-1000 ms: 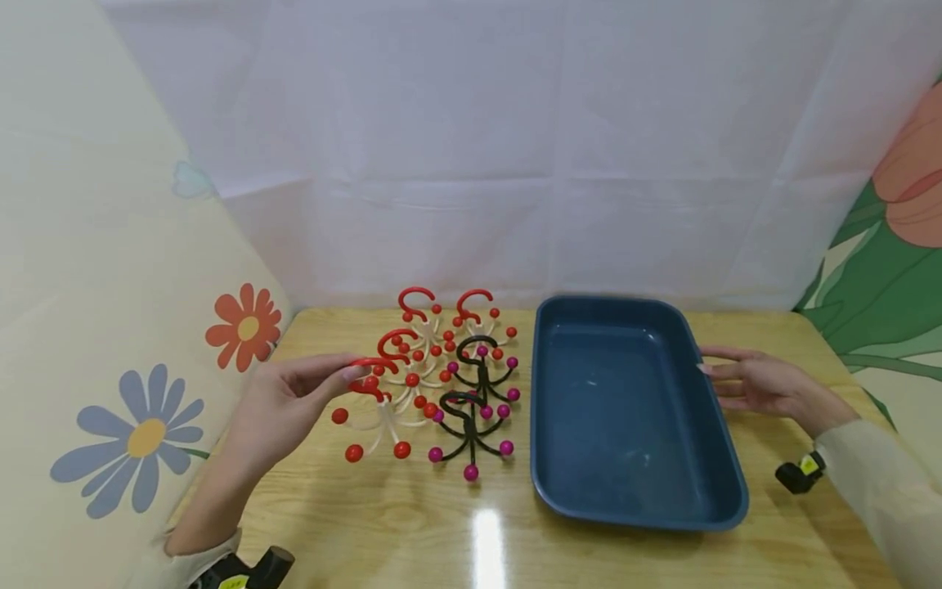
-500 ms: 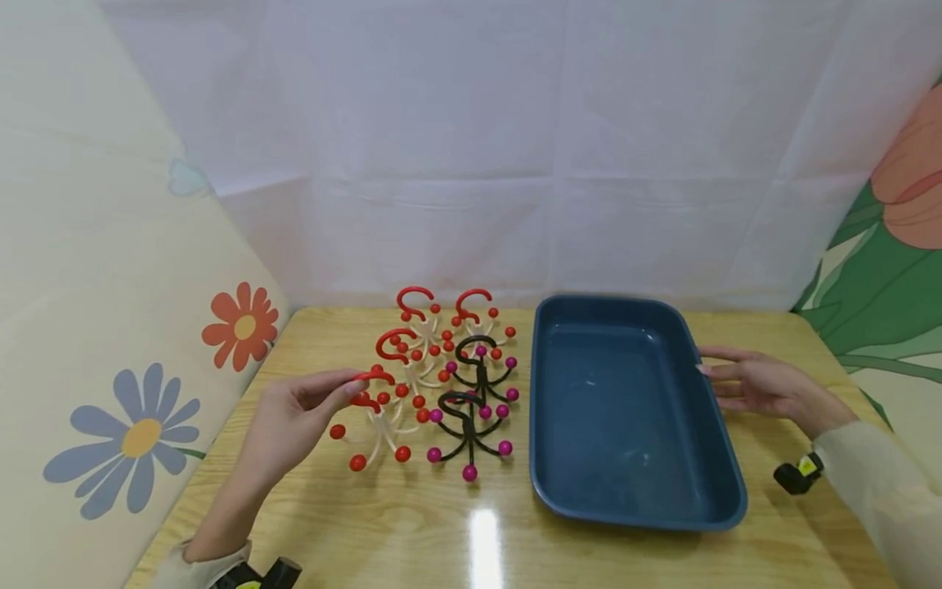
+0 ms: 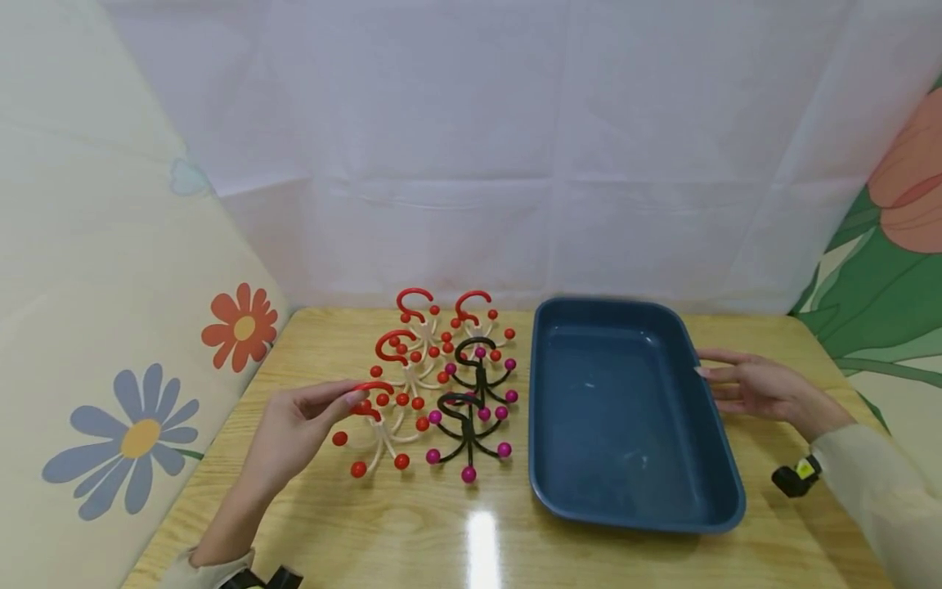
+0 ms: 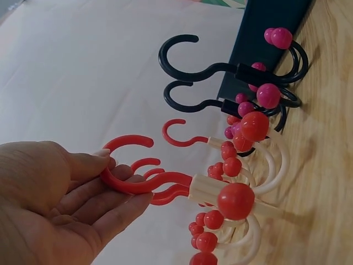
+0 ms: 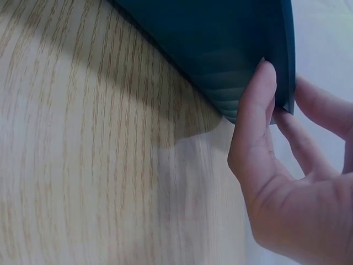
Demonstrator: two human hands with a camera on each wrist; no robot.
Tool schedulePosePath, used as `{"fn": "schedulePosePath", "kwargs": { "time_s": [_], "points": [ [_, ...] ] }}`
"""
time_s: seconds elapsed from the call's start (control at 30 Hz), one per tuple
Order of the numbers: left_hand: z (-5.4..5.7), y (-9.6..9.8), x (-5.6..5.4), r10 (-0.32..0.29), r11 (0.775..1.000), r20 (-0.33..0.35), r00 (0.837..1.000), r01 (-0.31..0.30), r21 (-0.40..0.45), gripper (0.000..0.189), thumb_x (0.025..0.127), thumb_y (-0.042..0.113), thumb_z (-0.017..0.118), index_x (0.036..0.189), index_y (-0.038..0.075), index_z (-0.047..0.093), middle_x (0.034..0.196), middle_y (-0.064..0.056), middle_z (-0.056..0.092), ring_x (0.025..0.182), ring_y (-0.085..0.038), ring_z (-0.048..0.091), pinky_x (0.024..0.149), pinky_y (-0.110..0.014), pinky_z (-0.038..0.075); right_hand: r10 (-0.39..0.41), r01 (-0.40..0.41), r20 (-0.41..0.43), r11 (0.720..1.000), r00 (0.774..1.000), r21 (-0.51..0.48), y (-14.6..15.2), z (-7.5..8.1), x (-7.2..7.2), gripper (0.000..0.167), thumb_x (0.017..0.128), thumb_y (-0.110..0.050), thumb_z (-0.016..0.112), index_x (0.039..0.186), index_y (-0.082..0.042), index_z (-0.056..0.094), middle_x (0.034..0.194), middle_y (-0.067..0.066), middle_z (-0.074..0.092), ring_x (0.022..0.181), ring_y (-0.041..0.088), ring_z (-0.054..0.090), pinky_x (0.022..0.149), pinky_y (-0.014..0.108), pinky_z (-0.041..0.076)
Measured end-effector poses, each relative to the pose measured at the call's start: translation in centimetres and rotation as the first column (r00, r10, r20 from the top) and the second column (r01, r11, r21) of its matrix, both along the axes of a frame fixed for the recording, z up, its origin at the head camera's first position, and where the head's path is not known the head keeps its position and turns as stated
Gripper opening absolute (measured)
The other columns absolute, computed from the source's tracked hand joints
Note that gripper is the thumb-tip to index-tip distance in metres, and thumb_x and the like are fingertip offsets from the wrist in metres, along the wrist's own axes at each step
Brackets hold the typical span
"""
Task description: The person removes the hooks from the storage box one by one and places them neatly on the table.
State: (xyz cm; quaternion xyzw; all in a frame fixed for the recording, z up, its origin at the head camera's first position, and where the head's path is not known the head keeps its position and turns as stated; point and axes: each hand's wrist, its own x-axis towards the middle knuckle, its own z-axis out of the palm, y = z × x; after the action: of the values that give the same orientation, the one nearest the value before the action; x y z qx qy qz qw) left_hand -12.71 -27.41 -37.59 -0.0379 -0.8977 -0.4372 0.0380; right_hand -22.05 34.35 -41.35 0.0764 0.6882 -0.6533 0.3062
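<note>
Between thumb and fingers, my left hand (image 3: 290,433) pinches the red top hook of a cream hook hanger (image 3: 380,429). Its curved arms, tipped with red balls, spread just at or on the tabletop; the left wrist view shows its stem tilted sideways in frame. Beside it stand two black hangers (image 3: 468,429) with magenta balls, and behind are several more red-and-cream hangers (image 3: 410,372). A deep blue tray (image 3: 625,433) lies to the right. Against its right rim rest the loosely extended fingers of my right hand (image 3: 761,388), seen from below in the right wrist view.
All of it sits on a wooden table (image 3: 412,523) with a bright glare streak near the front. A white cloth (image 3: 441,164) hangs behind. Flower-printed sheets (image 3: 147,327) flank both sides. Each wrist carries a small black camera.
The left hand has lowered the red-and-cream hook hanger slightly towards the table, with a small turn, and it is nearly still over the last half second. The right hand and tray stay put.
</note>
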Motion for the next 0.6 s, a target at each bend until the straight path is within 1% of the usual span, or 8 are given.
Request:
{"fn": "schedulePosePath", "kwargs": {
  "time_s": [0.1,0.13,0.2,0.37,0.53,0.6],
  "points": [
    [-0.18,-0.07,0.04,0.003,1.0,0.006,1.0,-0.003,0.004,0.039,0.103,0.041,0.068,0.131,0.016,0.076,0.113,-0.01,0.082,0.099,0.007,0.073,0.07,-0.021,0.056,0.003,-0.003,-0.003,1.0,1.0,-0.002,0.03,0.01,0.02,0.028,0.107,-0.022,0.062,0.129,-0.04,0.059,0.11,-0.014,0.075,0.103,0.008,0.074,0.091,0.03,0.062],
    [-0.26,-0.08,0.04,0.005,1.0,0.008,1.0,-0.005,-0.001,0.039,0.103,0.042,0.068,0.131,0.015,0.076,0.113,-0.01,0.082,0.099,0.008,0.072,0.074,-0.021,0.057,0.003,-0.003,-0.002,1.0,1.0,-0.004,0.03,0.0,0.03,0.027,0.107,-0.022,0.062,0.127,-0.04,0.06,0.11,-0.014,0.075,0.103,0.008,0.074,0.091,0.03,0.062],
    [-0.36,-0.09,0.06,0.013,1.0,0.008,1.0,-0.013,-0.006,0.04,0.102,0.042,0.068,0.131,0.015,0.076,0.116,-0.01,0.081,0.099,0.011,0.071,0.079,-0.02,0.059,0.002,-0.002,-0.003,1.0,1.0,-0.007,0.05,-0.05,0.02,0.025,0.107,-0.021,0.062,0.123,-0.041,0.062,0.11,-0.014,0.076,0.103,0.009,0.074,0.091,0.031,0.062],
    [-0.54,-0.15,0.02,0.017,1.0,0.006,1.0,-0.017,0.002,0.037,0.102,0.04,0.069,0.13,0.016,0.077,0.121,-0.01,0.08,0.099,0.011,0.071,0.081,-0.021,0.06,-0.001,0.001,-0.003,1.0,1.0,-0.013,0.08,-0.2,-0.03,0.024,0.107,-0.021,0.062,0.116,-0.043,0.064,0.109,-0.014,0.076,0.102,0.009,0.074,0.09,0.03,0.062],
    [-0.56,-0.28,0.02,0.011,1.0,0.022,1.0,-0.011,-0.02,0.037,0.103,0.04,0.068,0.132,0.018,0.076,0.129,-0.008,0.077,0.102,0.012,0.069,0.084,-0.021,0.06,-0.001,0.001,-0.001,1.0,1.0,-0.026,0.06,-0.19,-0.03,0.026,0.107,-0.019,0.062,0.112,-0.044,0.066,0.109,-0.013,0.076,0.101,0.009,0.075,0.089,0.03,0.062],
    [-0.6,-0.39,0.06,0.0,1.0,0.023,1.0,0.001,-0.031,0.037,0.104,0.04,0.067,0.132,0.019,0.075,0.131,-0.009,0.076,0.103,0.013,0.068,0.084,-0.021,0.06,-0.001,0.001,-0.002,1.0,1.0,-0.027,0.06,-0.19,-0.03,0.026,0.107,-0.019,0.062,0.112,-0.044,0.066,0.108,-0.013,0.077,0.101,0.009,0.075,0.089,0.03,0.062]
  ]
}}
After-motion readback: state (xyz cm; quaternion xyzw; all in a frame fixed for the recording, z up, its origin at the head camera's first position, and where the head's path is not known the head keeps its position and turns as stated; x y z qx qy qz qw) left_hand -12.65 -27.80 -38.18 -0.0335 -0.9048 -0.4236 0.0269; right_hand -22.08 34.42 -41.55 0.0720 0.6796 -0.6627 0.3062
